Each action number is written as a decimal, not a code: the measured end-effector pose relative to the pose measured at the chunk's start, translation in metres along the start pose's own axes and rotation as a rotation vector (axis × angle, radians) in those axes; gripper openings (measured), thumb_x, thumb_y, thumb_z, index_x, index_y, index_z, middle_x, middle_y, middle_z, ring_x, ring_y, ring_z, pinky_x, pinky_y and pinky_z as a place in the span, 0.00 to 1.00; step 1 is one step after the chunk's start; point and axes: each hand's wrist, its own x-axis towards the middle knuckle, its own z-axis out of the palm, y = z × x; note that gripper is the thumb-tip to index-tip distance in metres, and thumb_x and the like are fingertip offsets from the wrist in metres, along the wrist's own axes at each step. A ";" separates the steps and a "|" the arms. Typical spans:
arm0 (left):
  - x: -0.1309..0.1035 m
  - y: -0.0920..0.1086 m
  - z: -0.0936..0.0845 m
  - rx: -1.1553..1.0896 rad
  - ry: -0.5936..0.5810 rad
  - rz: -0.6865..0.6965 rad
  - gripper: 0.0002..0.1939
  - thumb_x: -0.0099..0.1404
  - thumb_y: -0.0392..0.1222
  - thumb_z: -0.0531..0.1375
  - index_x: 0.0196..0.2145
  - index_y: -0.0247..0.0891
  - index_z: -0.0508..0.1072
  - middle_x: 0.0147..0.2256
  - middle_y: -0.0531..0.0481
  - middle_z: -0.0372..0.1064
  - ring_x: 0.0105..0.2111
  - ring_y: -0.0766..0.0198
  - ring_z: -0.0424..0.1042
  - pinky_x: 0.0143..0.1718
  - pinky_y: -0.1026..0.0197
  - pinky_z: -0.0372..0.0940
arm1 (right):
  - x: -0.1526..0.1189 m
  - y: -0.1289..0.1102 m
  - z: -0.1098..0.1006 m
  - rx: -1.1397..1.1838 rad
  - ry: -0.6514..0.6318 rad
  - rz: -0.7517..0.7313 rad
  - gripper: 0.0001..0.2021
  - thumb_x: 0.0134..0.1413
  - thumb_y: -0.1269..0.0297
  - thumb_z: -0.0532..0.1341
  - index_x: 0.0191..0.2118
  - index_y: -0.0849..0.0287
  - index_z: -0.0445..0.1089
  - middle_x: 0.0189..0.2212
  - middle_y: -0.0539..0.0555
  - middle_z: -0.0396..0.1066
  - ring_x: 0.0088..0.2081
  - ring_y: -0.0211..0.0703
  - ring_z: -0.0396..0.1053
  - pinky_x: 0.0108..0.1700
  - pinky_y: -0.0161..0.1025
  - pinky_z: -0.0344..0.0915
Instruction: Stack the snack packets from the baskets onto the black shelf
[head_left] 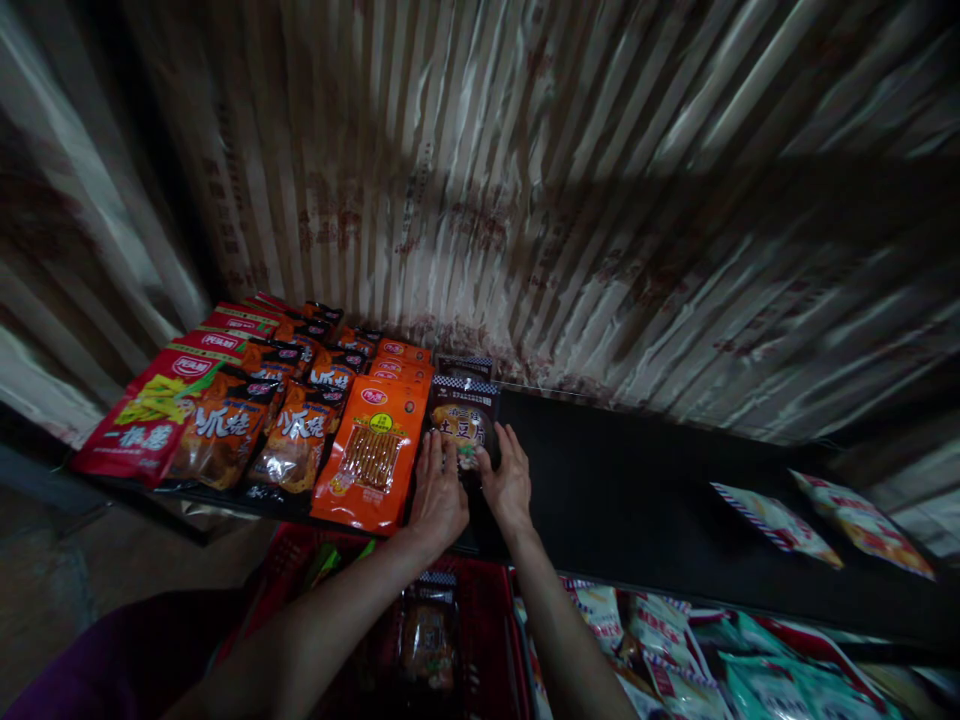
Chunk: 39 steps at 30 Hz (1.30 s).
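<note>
A dark bag of potato chips with a checkered top edge leans on the black shelf, in front of another dark bag. Both my hands hold it from its two sides. Along its lower left edge lie the closely placed fingers of my left hand. My right hand grips the lower right edge, thumb on the front and fingers along the side. Directly left of the bag stands a row of orange snack packets, close to my left hand. The bag's lower part is partly hidden by my hands.
Farther left are black-and-orange snack bags and red snack bags. Two pale packets lie on the black shelf at right. Below sit a red crate with dark bags, and containers of white and teal packets. Crinkled sheeting hangs behind.
</note>
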 end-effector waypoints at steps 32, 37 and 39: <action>-0.160 -0.033 -0.051 -0.171 -0.179 0.001 0.22 0.61 0.32 0.52 0.53 0.28 0.65 0.57 0.34 0.60 0.60 0.55 0.57 0.61 0.50 0.55 | -0.189 -0.103 -0.017 0.261 -0.220 0.146 0.16 0.55 0.67 0.49 0.42 0.60 0.73 0.42 0.58 0.75 0.43 0.43 0.71 0.50 0.43 0.66; -0.215 -0.051 -0.049 -0.179 -0.237 -0.037 0.21 0.63 0.29 0.47 0.52 0.32 0.67 0.60 0.38 0.57 0.60 0.58 0.58 0.61 0.51 0.56 | -0.251 -0.102 -0.001 0.249 -0.277 0.343 0.18 0.53 0.67 0.49 0.42 0.58 0.73 0.41 0.56 0.76 0.43 0.44 0.72 0.50 0.43 0.66; -0.225 -0.054 -0.045 -0.196 -0.276 -0.100 0.22 0.63 0.29 0.46 0.53 0.31 0.67 0.59 0.38 0.58 0.60 0.59 0.58 0.61 0.54 0.55 | -0.265 -0.095 0.004 0.245 -0.294 0.417 0.17 0.51 0.66 0.50 0.40 0.57 0.74 0.40 0.55 0.76 0.43 0.44 0.73 0.51 0.44 0.66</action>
